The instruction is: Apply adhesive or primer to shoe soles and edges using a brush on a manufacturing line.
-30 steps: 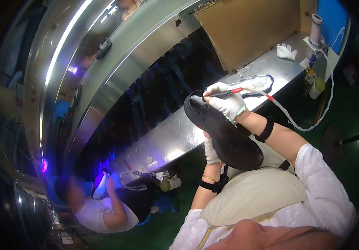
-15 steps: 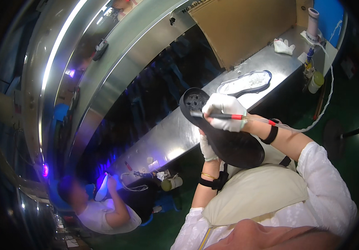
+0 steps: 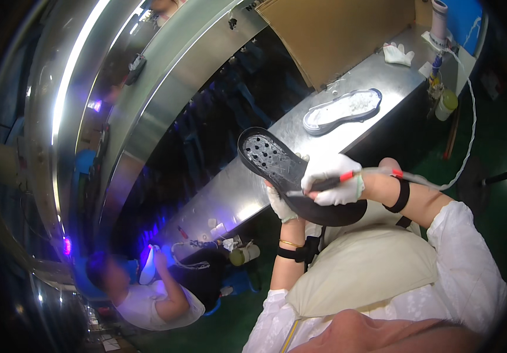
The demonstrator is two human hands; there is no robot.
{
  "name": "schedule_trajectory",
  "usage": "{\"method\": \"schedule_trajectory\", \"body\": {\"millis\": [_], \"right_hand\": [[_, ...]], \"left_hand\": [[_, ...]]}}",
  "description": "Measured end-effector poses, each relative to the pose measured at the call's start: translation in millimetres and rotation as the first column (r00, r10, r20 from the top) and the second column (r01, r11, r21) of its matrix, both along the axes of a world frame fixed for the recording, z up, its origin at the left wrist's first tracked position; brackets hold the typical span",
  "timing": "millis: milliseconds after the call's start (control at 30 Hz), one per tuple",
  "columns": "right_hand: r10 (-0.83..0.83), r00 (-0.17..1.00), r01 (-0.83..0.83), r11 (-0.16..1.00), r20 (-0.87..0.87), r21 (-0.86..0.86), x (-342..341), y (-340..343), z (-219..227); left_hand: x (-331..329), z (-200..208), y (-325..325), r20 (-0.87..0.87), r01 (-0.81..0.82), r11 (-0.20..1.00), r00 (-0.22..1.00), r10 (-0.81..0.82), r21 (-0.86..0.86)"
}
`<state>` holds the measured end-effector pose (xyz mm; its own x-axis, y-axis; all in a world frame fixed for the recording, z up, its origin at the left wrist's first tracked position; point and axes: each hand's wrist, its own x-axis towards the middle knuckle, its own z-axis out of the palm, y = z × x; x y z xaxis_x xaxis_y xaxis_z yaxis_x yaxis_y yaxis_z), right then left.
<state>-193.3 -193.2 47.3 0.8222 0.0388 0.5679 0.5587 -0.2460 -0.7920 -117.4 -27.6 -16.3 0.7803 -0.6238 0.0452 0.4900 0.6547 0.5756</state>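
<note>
A black shoe sole [image 3: 277,166] is held up in front of me, its inner face turned upward with several round hollows at the far end. That end looks wet and shiny. My left hand [image 3: 281,205], in a white glove, grips the sole's left edge from below. My right hand [image 3: 333,179], also gloved, is closed round a dark glue brush [image 3: 324,184] with red bands and a thin tube trailing back over my forearm. The brush tip touches or hovers close above the sole's middle. A second sole [image 3: 343,112], dark-rimmed with a whitish inside, lies on the metal bench.
The metal bench [image 3: 247,188] runs diagonally past a conveyor [image 3: 177,88]. Farther right are a cardboard box [image 3: 342,35], a white glove [image 3: 397,55], a pink cylinder [image 3: 439,23] and a green-lidded container [image 3: 446,105]. Another person [image 3: 150,297] sits at lower left holding a shoe part.
My right hand with the brush has moved from the sole's far end back toward its middle, uncovering the hollows. The sole has shifted slightly left.
</note>
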Motion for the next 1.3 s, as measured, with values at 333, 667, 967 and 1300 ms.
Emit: {"method": "schedule_trajectory", "body": {"millis": [333,667,967,1300], "right_hand": [[0.189,0.982,-0.188,0.981,-0.023,0.051,-14,8,-6],[0.137,0.981,-0.129,0.99,-0.137,0.062,-17,18,-12],[0.044,0.803,0.225,0.901,-0.595,0.37,-27,-3,-41],[0.208,0.872,0.054,0.858,-0.443,0.51,-25,13,-32]], "left_hand": [[15,0,3,0.048,0.008,0.997,0.999,-0.004,-0.07],[25,-3,19,-0.056,-0.086,0.99,0.994,0.093,0.114],[-39,-7,28,-0.1,0.27,0.963,0.958,-0.27,-0.009],[-20,-13,3,-0.106,0.014,1.0,0.994,-0.014,-0.002]]}}
